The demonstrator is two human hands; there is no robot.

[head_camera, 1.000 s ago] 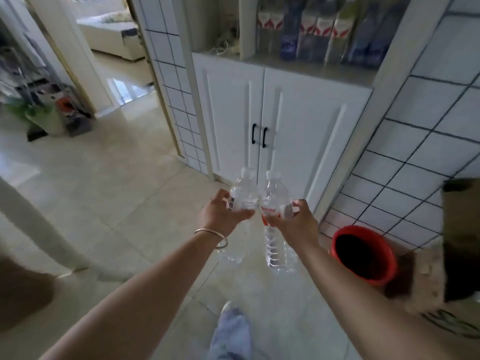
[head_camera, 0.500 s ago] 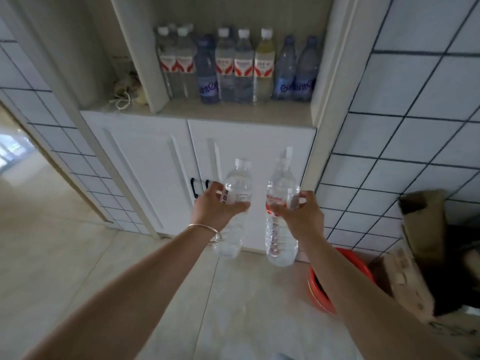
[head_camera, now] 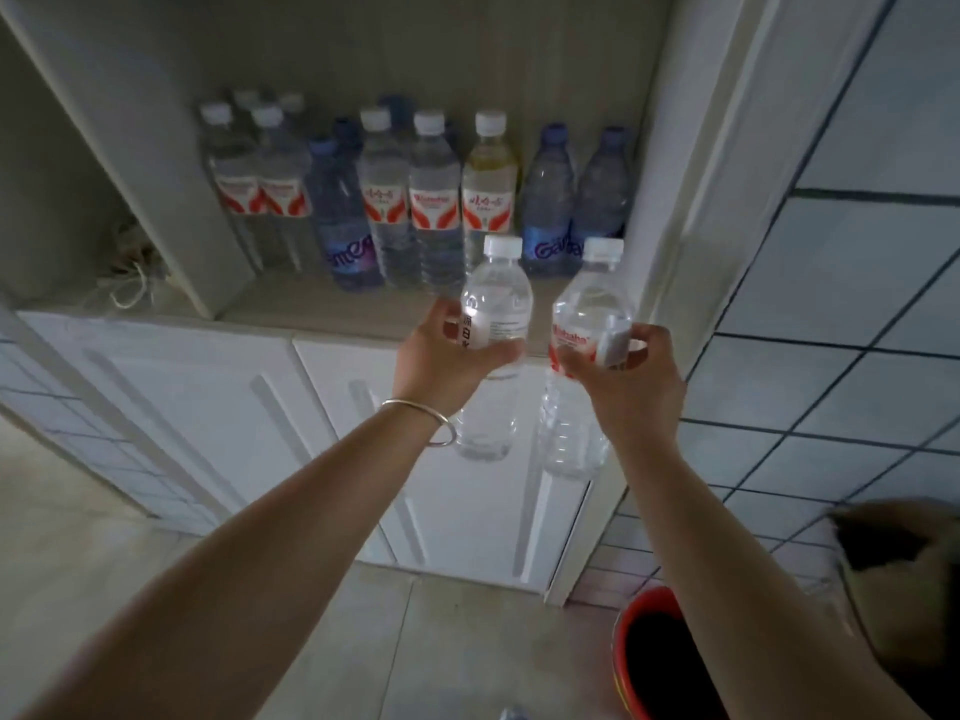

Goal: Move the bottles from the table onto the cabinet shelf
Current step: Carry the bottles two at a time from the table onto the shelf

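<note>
My left hand (head_camera: 441, 363) grips a clear water bottle with a white label (head_camera: 493, 309), held upright. My right hand (head_camera: 626, 384) grips a second clear bottle with a red and white label (head_camera: 584, 309), tilted slightly to the right. Both bottles hang in the air just in front of the cabinet shelf (head_camera: 332, 309), their caps level with the row standing there. Several bottles (head_camera: 434, 200) stand at the back of the shelf: clear ones with red labels, blue ones, and one with yellowish liquid (head_camera: 488, 184).
White cabinet doors (head_camera: 218, 407) are shut below the shelf. A vertical divider (head_camera: 130, 163) bounds the shelf on the left, with a coiled cord (head_camera: 130, 283) beyond it. Tiled wall (head_camera: 841, 314) rises at right. A red bucket (head_camera: 660, 662) and a brown box (head_camera: 904, 569) sit on the floor.
I have come closer to the cabinet. Both hands have lifted the bottles up from door height to shelf level.
</note>
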